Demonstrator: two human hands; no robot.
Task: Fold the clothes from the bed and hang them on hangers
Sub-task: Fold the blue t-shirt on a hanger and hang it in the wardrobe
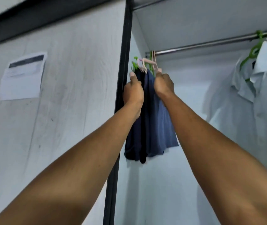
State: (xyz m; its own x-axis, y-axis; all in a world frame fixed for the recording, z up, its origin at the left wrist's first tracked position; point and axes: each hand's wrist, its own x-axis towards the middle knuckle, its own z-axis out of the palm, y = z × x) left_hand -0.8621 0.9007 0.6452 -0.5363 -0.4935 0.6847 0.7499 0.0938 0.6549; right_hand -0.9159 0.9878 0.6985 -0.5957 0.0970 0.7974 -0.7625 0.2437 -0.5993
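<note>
I see the dark blue garment (155, 120) hanging from a pink hanger (145, 62) at the left end of the wardrobe rail (202, 45), left hand (133, 93) and right hand (163, 85) both grasping its top edge, a white shirt (251, 95) hanging well apart to the right.

The print on the paper sheet (22, 77) at upper left is too blurred to read. The fingers of the left hand (133, 91) and the right hand (163, 85) are hidden behind the hands' backs, against the blue garment (155, 124). The right edge cuts off the white shirt (251, 103).
</note>
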